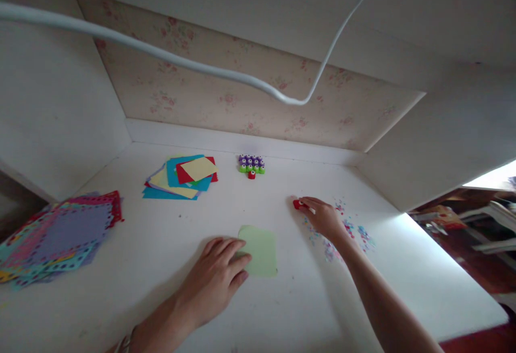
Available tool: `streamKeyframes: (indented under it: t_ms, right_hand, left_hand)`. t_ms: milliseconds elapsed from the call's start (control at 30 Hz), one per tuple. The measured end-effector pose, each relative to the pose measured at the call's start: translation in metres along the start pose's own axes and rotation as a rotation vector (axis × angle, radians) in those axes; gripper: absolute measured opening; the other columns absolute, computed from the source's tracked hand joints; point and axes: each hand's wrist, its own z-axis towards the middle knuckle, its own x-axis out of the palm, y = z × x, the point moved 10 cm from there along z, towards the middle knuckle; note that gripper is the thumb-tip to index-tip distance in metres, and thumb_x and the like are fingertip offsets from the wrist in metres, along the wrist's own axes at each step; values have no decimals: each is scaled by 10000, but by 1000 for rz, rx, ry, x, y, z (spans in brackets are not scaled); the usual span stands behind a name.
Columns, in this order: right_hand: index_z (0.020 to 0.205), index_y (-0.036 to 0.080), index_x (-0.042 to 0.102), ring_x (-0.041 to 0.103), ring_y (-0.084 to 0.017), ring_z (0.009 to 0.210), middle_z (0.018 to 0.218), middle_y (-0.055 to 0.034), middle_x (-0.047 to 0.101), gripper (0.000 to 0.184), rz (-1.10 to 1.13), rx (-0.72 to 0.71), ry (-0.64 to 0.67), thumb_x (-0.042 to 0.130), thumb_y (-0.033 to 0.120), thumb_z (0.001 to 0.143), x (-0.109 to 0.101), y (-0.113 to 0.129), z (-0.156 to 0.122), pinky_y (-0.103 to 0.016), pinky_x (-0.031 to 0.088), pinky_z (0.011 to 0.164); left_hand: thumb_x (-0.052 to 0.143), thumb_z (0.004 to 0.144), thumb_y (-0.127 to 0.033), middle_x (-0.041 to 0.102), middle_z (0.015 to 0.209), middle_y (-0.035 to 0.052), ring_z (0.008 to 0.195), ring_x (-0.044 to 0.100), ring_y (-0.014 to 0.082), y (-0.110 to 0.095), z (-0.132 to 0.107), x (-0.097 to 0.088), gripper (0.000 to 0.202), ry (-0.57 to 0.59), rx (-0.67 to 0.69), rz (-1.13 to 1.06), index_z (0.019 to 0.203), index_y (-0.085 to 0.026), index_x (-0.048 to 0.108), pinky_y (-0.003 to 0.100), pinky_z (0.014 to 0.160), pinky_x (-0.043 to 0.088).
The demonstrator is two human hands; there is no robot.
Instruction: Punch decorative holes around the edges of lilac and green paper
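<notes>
My left hand lies on the white table with its fingers stretched out, the fingertips resting on the left edge of a pale green sheet of paper. The sheet lies flat in front of me. To its upper right, my right hand is closed around a small red craft punch, low over the table. Just beside that hand, small colourful paper cutouts are scattered. Farther back, several purple and green craft punches stand in rows, with another red craft punch in front of them.
A pile of coloured paper sheets lies at the back left. Sheets with punched, patterned edges are stacked at the far left. A white cable hangs across the view above the table. White panels enclose the sides, with a floral back wall.
</notes>
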Motion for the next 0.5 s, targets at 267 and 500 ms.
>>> streamKeyframes:
  t_ms: [267,500]
  right_hand:
    - [1153,244,700,692,-229,985,1127,-73,727,329,104,1,-98,483,393,957,-11,52,2,-375,548,880]
    - [1260,228,620,692,-157,864,1220,-61,677,350,269,46,15,524,336,942,35,111,79,-282,529,822]
  left_hand:
    - [624,906,-285,634,1262,25,1185,538,244,1,0,3,251,11,-12,9,1149,-311,680,458,1043,375]
    - [560,941,-282,601,1358,38,1238,514,243,2,2,9,426,102,-17,12,1365,-262,519,465,1068,344]
